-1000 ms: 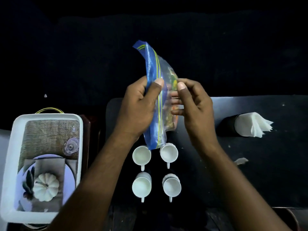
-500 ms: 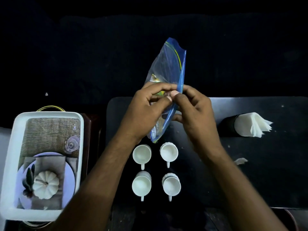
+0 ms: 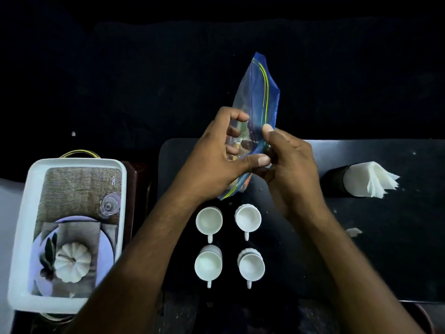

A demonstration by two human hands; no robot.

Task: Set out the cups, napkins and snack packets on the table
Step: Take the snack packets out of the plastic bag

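I hold a blue-edged clear zip bag [image 3: 258,92] upright above the black table [image 3: 385,249]; coloured snack packets show dimly inside it. My left hand [image 3: 216,160] has its fingers in the bag's mouth and its thumb across the front. My right hand [image 3: 286,162] pinches the bag's blue right edge. Below the bag, several white cups [image 3: 209,221] stand in a square, handles toward me. A black holder with white napkins [image 3: 368,179] lies at the right of the table.
A white tray [image 3: 21,227] with a printed place-setting picture sits left of the table on a dark stand. A scrap of white paper [image 3: 353,231] lies on the table right of my forearm. The far background is dark.
The bag has turned, its blue zip edge swinging from left to right. My left fingers have moved into the bag's mouth, and my right hand has shifted onto the zip edge.
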